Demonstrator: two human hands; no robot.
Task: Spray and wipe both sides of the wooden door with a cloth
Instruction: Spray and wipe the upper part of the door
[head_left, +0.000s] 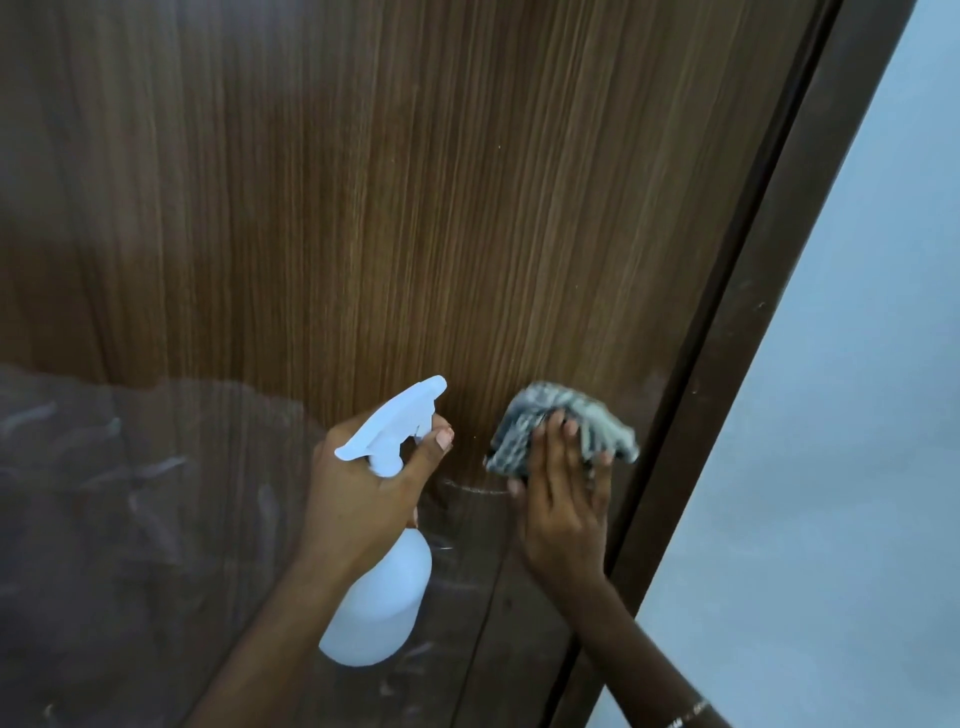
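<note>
1. The wooden door (415, 208) fills most of the frame, from the upper left to the lower centre, its brown grain running vertically.
2. The left hand (358, 499), in the lower centre, grips a white spray bottle (379, 597) by the neck. Its fingers (441, 435) are curled round the bottle just under the trigger head (395, 421), and one fingertip lies at the trigger. The nozzle points up and to the right, toward the door.
3. The bottle's body hangs below the hand, tilted toward the lower left.
4. The right hand (563, 509), just right of the bottle, presses a grey-and-white patterned cloth (524, 431) flat against the door. Its fingers (550, 431) are straight and spread over the bunched fabric.
5. The cloth lies on the lower right part of the door, near the door's right edge.
6. A thin curved pale streak (475, 489) shows on the door between the two hands.
7. A hazy, streaked patch (130, 493) covers the door's lower left.
8. A dark brown door frame (727, 415) runs diagonally down the right side, with a pale blue-grey wall (857, 415) beyond it.
9. A thin bracelet (687, 715) sits on the right wrist at the bottom edge.
</note>
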